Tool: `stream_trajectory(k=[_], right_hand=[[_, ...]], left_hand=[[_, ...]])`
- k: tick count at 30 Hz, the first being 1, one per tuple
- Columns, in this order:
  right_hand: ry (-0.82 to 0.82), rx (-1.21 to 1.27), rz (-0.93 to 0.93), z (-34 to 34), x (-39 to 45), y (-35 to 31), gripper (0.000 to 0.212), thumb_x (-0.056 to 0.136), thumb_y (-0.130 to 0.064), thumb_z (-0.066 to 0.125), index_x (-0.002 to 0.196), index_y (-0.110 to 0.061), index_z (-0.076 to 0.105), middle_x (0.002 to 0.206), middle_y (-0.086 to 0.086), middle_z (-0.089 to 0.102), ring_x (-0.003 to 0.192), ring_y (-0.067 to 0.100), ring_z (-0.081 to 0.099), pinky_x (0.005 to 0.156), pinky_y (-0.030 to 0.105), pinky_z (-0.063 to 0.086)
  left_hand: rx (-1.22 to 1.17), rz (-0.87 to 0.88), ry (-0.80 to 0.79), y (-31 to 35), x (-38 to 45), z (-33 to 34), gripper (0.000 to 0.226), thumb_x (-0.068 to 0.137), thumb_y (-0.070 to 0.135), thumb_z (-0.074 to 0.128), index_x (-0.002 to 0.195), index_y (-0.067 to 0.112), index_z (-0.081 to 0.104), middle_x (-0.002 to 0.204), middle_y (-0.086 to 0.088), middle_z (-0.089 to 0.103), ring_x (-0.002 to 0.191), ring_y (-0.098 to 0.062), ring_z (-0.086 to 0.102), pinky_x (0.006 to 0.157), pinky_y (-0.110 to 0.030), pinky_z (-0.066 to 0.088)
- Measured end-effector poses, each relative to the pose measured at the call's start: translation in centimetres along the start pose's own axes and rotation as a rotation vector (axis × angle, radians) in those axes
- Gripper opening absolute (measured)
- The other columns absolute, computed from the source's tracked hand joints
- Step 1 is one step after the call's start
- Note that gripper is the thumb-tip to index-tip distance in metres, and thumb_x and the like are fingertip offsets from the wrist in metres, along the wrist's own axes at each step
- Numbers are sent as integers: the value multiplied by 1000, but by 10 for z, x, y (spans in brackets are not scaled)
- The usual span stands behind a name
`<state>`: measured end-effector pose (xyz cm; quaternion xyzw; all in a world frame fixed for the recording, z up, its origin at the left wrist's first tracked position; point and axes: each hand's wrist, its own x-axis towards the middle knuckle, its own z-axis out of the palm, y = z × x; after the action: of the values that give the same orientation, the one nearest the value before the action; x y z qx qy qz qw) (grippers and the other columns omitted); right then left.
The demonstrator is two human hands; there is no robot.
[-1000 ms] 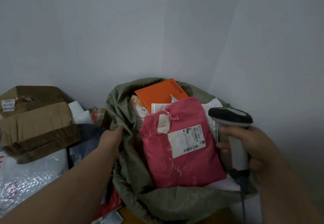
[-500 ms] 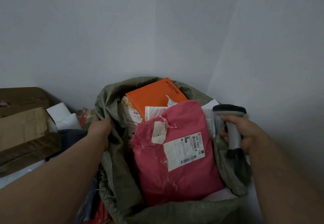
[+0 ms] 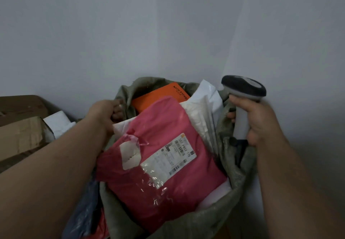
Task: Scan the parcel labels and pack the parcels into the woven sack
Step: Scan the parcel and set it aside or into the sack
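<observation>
A grey-green woven sack (image 3: 188, 222) stands open in the room's corner, full of parcels. On top lies a pink parcel (image 3: 160, 175) with a white shipping label (image 3: 168, 156) facing up. Behind it are an orange box (image 3: 158, 96) and white mailers (image 3: 201, 111). My left hand (image 3: 104, 113) grips the sack's left rim. My right hand (image 3: 255, 123) holds a grey barcode scanner (image 3: 242, 93) by its handle, together with the sack's right rim, with the scanner head above the fist.
Brown cardboard boxes (image 3: 18, 132) and a white parcel (image 3: 57, 123) sit at the left. Blue and red plastic parcels (image 3: 87, 216) lie beside the sack at lower left. Grey walls close in behind and to the right.
Both hands have lifted the sack's rim, and the sack with the pink parcel now sits closer and larger in view. The scanner rose with my right hand.
</observation>
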<state>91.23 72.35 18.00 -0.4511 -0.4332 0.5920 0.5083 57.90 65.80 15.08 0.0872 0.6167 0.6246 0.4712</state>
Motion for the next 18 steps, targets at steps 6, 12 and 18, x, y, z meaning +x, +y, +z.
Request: stream_trajectory(k=[6,12,18], right_hand=[[34,-7,-58,0,-15,-12,5,83,-11,76,83,-14,72,58,-3,68,44,11,59,46,22,49],[35,-60,-39,-7,-20,3,8,80,-14,79,87,-15,74,61,-1,70,48,12,61,50,25,51],[-31,-63,7,14,-13,18,8,78,-11,79,84,-10,73,57,2,66,47,12,61,43,21,48]], left_hand=[[428,198,259,19,-7,-13,12,93,2,52,83,3,58,72,-14,52,54,-24,49,61,-34,44],[563,75,299,-26,17,-72,43,92,20,60,126,-7,58,121,-37,58,92,-42,60,87,-56,54],[416,42,247,-34,28,-69,49,83,15,78,125,2,56,123,-26,61,113,-43,61,98,-59,50]])
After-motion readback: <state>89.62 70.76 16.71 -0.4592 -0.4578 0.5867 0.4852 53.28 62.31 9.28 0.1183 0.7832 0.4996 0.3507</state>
